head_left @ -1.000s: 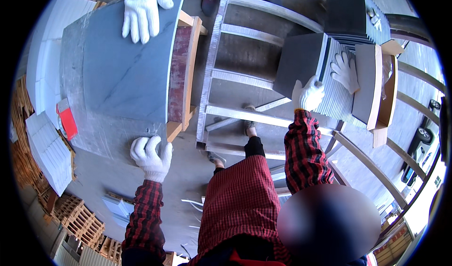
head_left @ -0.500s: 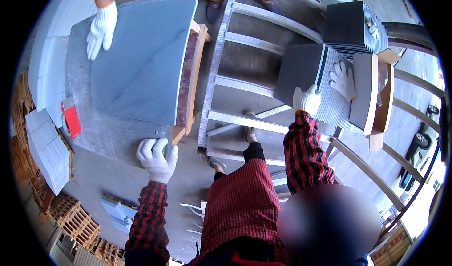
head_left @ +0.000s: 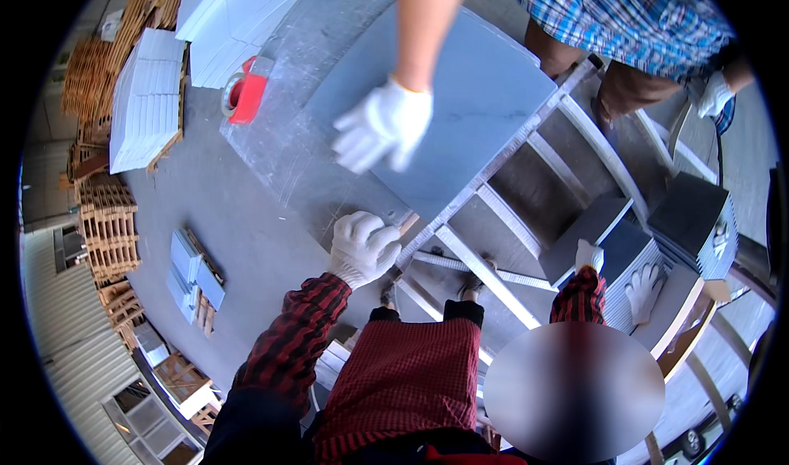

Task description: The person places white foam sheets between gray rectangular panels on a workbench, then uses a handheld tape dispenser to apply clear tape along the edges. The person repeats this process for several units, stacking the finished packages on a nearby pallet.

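A large grey tile (head_left: 477, 103) lies on a stack of grey slabs (head_left: 329, 185). My left hand (head_left: 362, 247), in a white glove, is curled on the near corner of that tile. A co-worker's gloved hand (head_left: 382, 124) presses flat on the tile's top, blurred by motion. My right hand (head_left: 645, 288), also gloved, rests with spread fingers on the ribbed edge of a stack of dark tiles (head_left: 690, 222) at the right. One dark tile (head_left: 588, 231) leans beside my right wrist.
A metal rack frame (head_left: 493, 276) runs between the two stacks, with my feet on it. A red tape dispenser (head_left: 246, 95) lies on the slabs. White tile stacks (head_left: 148, 95) and wooden pallets (head_left: 107, 218) stand at the left. The co-worker (head_left: 625, 21) stands at the upper right.
My view has swung left, toward the grey tile. The co-worker's hand has slid from the tile's far left corner toward its middle. My two hands keep their places on the tiles.
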Motion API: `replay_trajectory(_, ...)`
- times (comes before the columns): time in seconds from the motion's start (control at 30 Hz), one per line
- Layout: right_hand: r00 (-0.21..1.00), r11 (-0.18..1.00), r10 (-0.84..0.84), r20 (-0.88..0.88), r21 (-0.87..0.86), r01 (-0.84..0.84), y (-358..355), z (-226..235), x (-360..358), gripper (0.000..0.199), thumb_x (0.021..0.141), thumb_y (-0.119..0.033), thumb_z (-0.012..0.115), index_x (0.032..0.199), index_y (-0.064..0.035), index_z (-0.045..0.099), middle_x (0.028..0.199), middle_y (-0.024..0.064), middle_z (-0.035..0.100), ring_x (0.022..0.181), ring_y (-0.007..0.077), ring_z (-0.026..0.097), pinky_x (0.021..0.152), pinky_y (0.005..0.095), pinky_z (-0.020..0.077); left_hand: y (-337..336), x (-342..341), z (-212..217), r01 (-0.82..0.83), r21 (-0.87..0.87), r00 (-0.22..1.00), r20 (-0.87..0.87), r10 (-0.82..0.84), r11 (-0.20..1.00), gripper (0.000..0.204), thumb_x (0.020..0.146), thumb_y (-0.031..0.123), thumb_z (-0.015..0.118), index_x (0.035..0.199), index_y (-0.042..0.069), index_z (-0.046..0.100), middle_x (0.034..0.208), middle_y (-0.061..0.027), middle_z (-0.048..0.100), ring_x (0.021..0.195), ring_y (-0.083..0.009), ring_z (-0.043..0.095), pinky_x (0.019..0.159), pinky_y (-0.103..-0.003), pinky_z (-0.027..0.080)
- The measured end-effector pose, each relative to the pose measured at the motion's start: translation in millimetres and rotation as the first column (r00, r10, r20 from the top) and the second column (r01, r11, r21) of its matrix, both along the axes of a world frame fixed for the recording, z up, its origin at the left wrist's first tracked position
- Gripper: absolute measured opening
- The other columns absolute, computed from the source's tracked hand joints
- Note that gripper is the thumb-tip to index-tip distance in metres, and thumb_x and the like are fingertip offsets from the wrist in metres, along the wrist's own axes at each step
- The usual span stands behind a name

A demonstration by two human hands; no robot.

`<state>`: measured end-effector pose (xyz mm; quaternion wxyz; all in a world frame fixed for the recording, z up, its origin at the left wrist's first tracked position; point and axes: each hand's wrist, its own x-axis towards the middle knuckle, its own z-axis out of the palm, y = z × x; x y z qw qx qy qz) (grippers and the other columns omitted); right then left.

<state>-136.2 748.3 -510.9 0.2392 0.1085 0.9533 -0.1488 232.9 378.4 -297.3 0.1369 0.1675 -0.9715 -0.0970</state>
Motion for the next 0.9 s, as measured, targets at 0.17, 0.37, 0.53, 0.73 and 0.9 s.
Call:
replay_trajectory(0.17, 0.988, 0.871, -0.113, 0.105, -0.468, 0.149, 22.8, 77.6, 67.0, 0.044, 0.081, -0.029, 0.075, 0.104, 0.0081, 0.071, 0.091, 0.0124, 0.072, 0.083, 0.0207, 0.065, 0.075, 0.0368, 0.0519, -6.5, 8.6, -10.1, -0.022, 0.026, 1.000, -0.019, 0.023, 0.999, 0.028, 0.076, 0.030, 0.074, 0.102, 0.024, 0.064, 0.108, -0.0031, 0.050, 0.108, -0.0305, 0.050, 0.089, -0.047, 0.043)
replay_trajectory(0.37, 0.925, 0.801, -0.168, 0.341, -0.500, 0.329, -8.6, 287.2, 181.4, 0.038, 0.091, -0.027, 0.064, 0.109, 0.0064, 0.070, 0.099, 0.0087, 0.070, 0.088, 0.0167, 0.065, 0.080, 0.0288, 0.0502, -19.6, 21.2, -7.0, 0.011, 0.058, 1.000, -0.003, -0.011, 0.998, 0.036, 0.076, 0.032, 0.077, 0.107, 0.024, 0.061, 0.112, -0.0017, 0.050, 0.110, -0.0279, 0.049, 0.092, -0.046, 0.039)
replay_trajectory(0.53, 0.806, 0.570, -0.430, 0.406, -0.571, 0.591, -35.8, 426.5, 293.9, 0.035, 0.087, -0.017, 0.069, 0.114, 0.0049, 0.065, 0.103, 0.0110, 0.069, 0.093, 0.0207, 0.067, 0.083, 0.0329, 0.0549, -32.3, 30.2, 2.6, 0.060, 0.096, 0.997, 0.037, -0.063, 0.994, 0.038, 0.079, 0.041, 0.074, 0.111, 0.021, 0.064, 0.114, -0.0027, 0.050, 0.111, -0.0284, 0.048, 0.092, -0.047, 0.038)
replay_trajectory(0.73, 0.696, 0.205, -0.610, 0.379, -0.773, 0.600, -84.5, 494.0, 452.2, 0.039, 0.084, -0.015, 0.072, 0.119, 0.0003, 0.062, 0.109, 0.0109, 0.068, 0.097, 0.0238, 0.065, 0.089, 0.0378, 0.0540, -57.7, 43.2, 19.8, 0.281, 0.383, 0.956, -0.034, -0.291, 0.880, 0.046, 0.090, 0.051, 0.060, 0.119, 0.015, 0.064, 0.113, -0.0064, 0.060, 0.109, -0.0301, 0.052, 0.094, -0.043, 0.040)
replay_trajectory(0.9, 0.613, -0.007, -0.651, 0.448, -0.811, 0.585, -126.5, 457.3, 527.7, 0.037, 0.082, -0.013, 0.073, 0.115, -0.0007, 0.063, 0.106, 0.0096, 0.067, 0.092, 0.0234, 0.065, 0.087, 0.0371, 0.0549, -103.5, 64.3, 137.1, -0.404, 0.874, 0.767, 0.161, -0.621, -0.272, 0.058, 0.099, 0.046, 0.055, 0.132, -0.002, 0.058, 0.122, -0.0047, 0.064, 0.113, -0.0128, 0.059, 0.100, -0.028, 0.044)
